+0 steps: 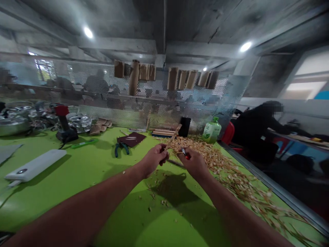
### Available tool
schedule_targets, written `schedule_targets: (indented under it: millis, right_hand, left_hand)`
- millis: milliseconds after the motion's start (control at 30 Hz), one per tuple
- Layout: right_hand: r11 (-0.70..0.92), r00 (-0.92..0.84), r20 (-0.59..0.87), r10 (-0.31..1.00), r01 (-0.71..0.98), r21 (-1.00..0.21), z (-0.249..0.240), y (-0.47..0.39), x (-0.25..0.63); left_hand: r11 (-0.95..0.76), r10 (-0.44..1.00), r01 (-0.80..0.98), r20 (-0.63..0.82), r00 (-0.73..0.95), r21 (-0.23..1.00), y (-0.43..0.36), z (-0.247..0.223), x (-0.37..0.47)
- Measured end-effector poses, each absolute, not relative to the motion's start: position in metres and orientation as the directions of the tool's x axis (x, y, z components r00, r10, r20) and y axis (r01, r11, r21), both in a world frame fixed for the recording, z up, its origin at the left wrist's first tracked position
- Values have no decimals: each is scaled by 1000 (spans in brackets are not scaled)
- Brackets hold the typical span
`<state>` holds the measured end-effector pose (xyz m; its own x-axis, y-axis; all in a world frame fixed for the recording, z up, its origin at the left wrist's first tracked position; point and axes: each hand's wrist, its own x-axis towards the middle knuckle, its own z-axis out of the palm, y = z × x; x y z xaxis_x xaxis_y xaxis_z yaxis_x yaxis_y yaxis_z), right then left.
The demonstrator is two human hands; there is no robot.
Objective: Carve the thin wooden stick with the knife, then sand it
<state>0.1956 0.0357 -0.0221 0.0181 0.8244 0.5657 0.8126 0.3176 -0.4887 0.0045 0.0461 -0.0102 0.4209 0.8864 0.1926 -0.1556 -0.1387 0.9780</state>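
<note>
In the head view my left hand point(157, 158) is closed around the lower end of a thin wooden strip point(173, 136), which slants up and away to the right. My right hand point(194, 162) is closed on a small knife point(187, 156) with a red-and-black handle, most of it hidden by the fingers. The knife is just right of the strip, and I cannot tell whether they touch. Curly wood shavings point(197, 145) are heaped behind and to the right of my hands. Smaller chips are scattered on the green table point(123, 199) below them.
Blue-handled pliers point(121, 149) and a brown sheet point(133, 139) lie left of my hands. A cordless drill point(64, 123), a green cutter point(83, 143) and a white power strip point(38, 165) are farther left. A green bottle point(212, 129) stands back right. A person in black point(253, 127) sits beyond.
</note>
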Motion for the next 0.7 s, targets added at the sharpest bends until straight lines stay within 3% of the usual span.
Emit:
schedule_targets:
  millis: [200,500,700]
  right_hand:
    - [441,-88,587,805,751,-492,-20,29,188]
    - [408,-55,553,831,736,-540,-22,30,186]
    - [406,-55,550,833,736,-541,-24,31,184]
  left_hand:
    - [-124,909,-136,168,381,983,51,-17,6]
    - [-154,903,-126,191,385,980,45,-12,9]
    - [-139,873,-227,227,432,964,43,-12,10]
